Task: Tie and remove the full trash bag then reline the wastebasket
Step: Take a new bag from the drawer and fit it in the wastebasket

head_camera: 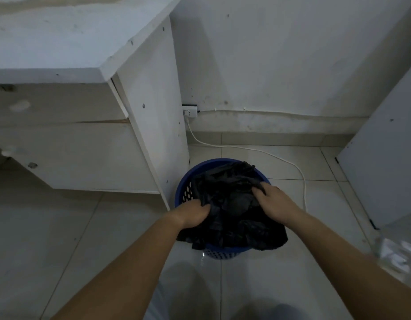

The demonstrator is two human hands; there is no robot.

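Observation:
A blue perforated wastebasket (187, 181) stands on the tiled floor beside a white desk panel. A black trash bag (232, 204) fills it, and its crumpled top hangs over the near rim. My left hand (194, 213) grips the bag's edge on the left side, fingers curled into the plastic. On the right side my right hand (272, 199) grips a fold of the bag. The basket's inside is hidden by the bag.
A white desk (68, 125) with drawers stands at the left, its side panel (153, 107) touching the basket. A white cable (264, 153) runs from a wall socket (190, 111) across the floor behind the basket. Another white panel (382, 162) stands at the right.

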